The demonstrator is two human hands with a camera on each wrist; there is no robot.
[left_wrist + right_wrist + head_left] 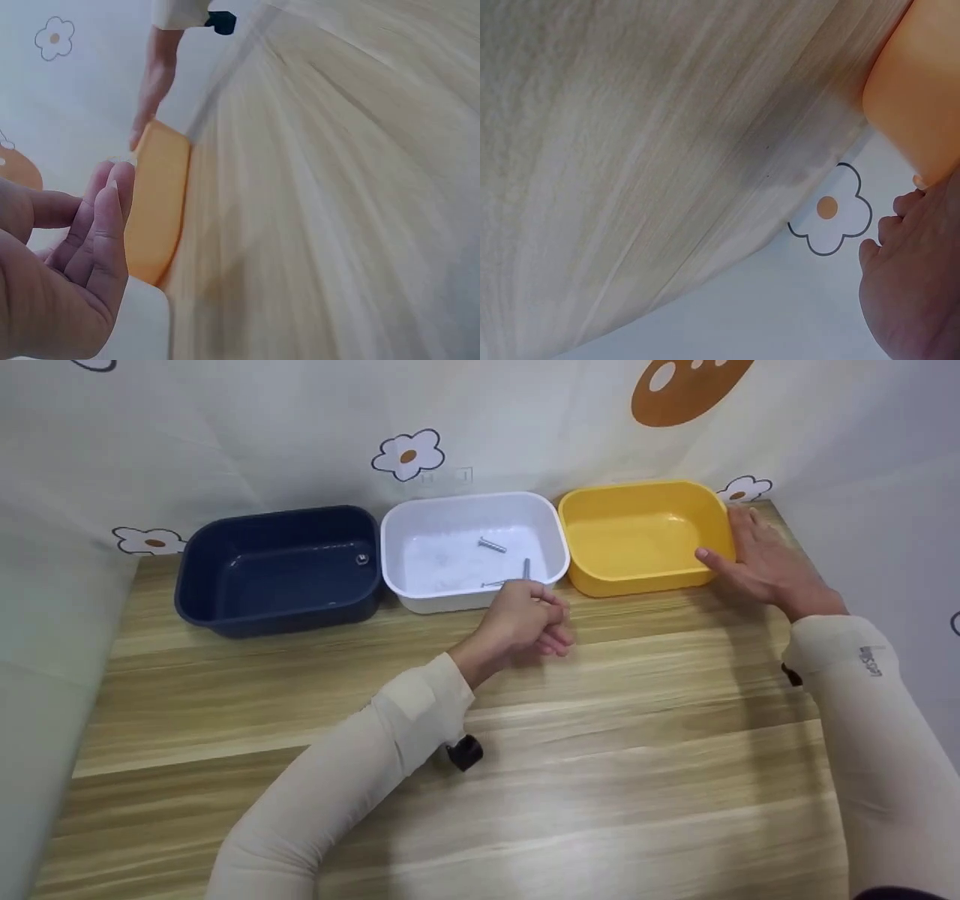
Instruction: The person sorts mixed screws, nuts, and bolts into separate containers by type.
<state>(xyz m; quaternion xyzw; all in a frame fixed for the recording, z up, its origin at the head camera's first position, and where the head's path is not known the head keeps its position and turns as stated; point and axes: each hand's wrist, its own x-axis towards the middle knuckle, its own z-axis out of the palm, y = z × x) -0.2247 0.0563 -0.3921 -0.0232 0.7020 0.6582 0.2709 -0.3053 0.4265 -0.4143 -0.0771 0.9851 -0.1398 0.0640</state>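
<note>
My left hand (525, 619) hovers at the front right rim of the white bin (397, 585). Its fingers are loosely bent, and no held thing shows between them in the left wrist view. Inside that bin lie several metal screws (491, 545), some close by the left hand. My right hand (772, 562) holds the right wall of the yellow bin (645, 585), thumb over the rim and fingers along the outside. In the right wrist view, its fingers (907, 217) lie beside the bin's corner. Nothing shows inside the yellow bin.
A navy bin (300, 619) stands left of the white one, with a small metal nut (362, 559) inside. All three bins stand side by side along the back of the wooden table (600, 780). Behind them hangs a pale curtain (262, 427) with flower prints.
</note>
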